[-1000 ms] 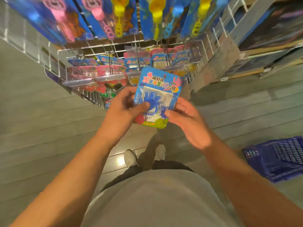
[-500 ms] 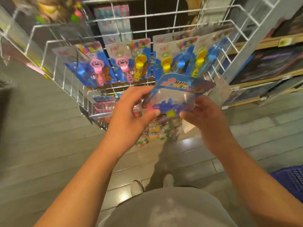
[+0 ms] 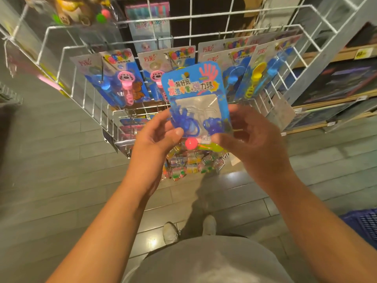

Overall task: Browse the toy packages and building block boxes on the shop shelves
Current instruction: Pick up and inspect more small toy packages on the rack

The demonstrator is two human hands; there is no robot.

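Floor [image 3: 61, 180]: grey planks running across the view, with one bright glare spot.
Shoes [image 3: 171, 231]: pale pair, toes pointing toward the rack.
Basket [image 3: 363, 223]: blue plastic lattice, on the floor at the right edge.
Shirt [image 3: 204, 262]: grey fabric.

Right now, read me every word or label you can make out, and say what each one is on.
"超好玩": blue toy package, held by left hand and right hand.
"发泡手掌+弹力球": same package.
"方彩": hanging bubble wand cards.
Yellow shelf price tag: too blurred to read.
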